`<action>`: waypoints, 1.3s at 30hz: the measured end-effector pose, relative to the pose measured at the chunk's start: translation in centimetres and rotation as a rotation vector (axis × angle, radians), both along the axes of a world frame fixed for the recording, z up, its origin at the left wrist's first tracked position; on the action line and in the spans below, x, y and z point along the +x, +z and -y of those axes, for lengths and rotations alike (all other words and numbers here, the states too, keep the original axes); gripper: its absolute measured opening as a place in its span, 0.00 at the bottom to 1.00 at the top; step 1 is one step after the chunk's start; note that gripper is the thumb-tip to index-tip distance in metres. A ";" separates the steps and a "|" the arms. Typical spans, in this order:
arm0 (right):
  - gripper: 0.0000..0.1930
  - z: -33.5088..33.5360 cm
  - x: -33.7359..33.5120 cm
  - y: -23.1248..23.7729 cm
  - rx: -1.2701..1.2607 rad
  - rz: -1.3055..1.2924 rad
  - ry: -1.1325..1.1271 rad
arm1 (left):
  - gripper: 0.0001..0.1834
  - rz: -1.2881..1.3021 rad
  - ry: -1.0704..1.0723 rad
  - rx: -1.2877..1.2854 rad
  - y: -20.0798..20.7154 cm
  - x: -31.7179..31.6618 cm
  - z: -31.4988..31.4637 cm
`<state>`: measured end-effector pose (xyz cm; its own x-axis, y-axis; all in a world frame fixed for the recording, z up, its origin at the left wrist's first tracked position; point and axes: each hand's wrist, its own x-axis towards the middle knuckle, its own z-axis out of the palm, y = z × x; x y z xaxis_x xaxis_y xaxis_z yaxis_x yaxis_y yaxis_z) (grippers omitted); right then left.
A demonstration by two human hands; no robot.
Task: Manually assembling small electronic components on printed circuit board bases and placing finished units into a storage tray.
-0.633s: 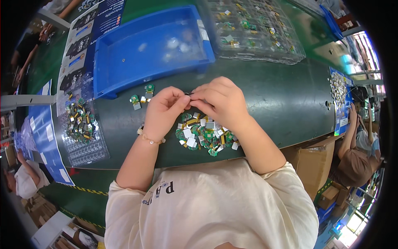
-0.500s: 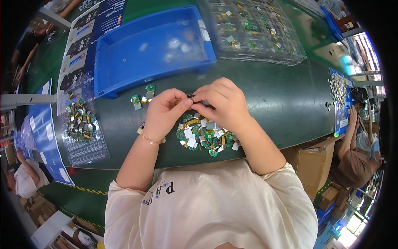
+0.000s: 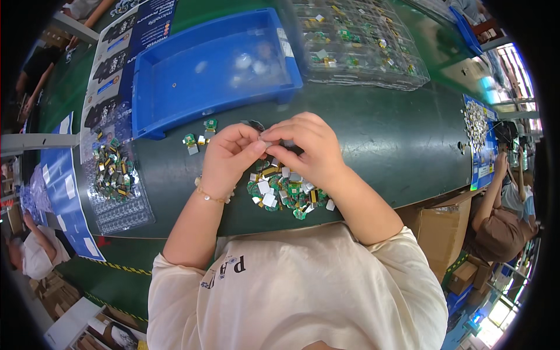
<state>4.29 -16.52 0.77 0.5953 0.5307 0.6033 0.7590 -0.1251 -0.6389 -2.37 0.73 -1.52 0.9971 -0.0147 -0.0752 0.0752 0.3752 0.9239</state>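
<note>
My left hand (image 3: 227, 158) and my right hand (image 3: 306, 149) meet fingertip to fingertip over the green table (image 3: 396, 146). Between them they pinch one small grey-white part (image 3: 267, 143); most of it is hidden by the fingers. Right beneath the hands lies a heap of small green, white and gold circuit pieces (image 3: 286, 192). A few loose pieces (image 3: 198, 137) lie just left of my left hand.
A blue bin (image 3: 175, 99) stands beyond the hands. Clear plastic trays with parts lie at the far right (image 3: 361, 41) and at the left (image 3: 116, 181). Another pile of parts (image 3: 475, 122) is at the right, near a seated person (image 3: 501, 216). Cardboard boxes (image 3: 437, 233) stand below the table edge.
</note>
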 end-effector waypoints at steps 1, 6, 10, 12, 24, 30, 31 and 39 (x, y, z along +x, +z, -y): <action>0.15 0.0 0.0 0.0 0.000 0.000 0.000 | 0.02 0.012 -0.017 -0.008 -0.1 0.0 0.0; 0.15 0.3 0.3 -0.3 -0.023 0.126 -0.039 | 0.02 0.017 -0.049 -0.032 0.2 -0.1 -0.1; 0.14 0.2 0.3 -0.3 -0.019 0.149 -0.077 | 0.03 0.006 -0.031 -0.013 -0.1 0.1 -0.2; 0.13 0.2 0.4 -0.6 -0.001 0.173 -0.099 | 0.03 -0.011 -0.025 -0.015 0.0 0.1 -0.1; 0.06 -0.4 1.6 2.5 -0.179 0.079 0.027 | 0.08 -0.109 0.059 -0.184 0.8 0.2 -0.5; 0.03 -1.3 5.8 2.9 -0.248 0.228 -0.287 | 0.15 -0.098 0.133 -0.066 1.2 0.3 -0.8; 0.02 -1.7 6.4 2.6 -0.315 0.387 -0.318 | 0.16 -0.086 0.128 -0.064 1.1 0.3 -0.9; 0.12 -0.6 2.2 3.5 -0.178 0.079 -0.051 | 0.15 -0.099 -0.166 -0.263 1.3 -0.3 -1.9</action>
<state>6.46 -15.88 4.23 0.5785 0.6038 0.5484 0.7958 -0.2702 -0.5419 -2.65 2.61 -0.18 0.9674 -0.2087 -0.1436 0.2402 0.5755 0.7817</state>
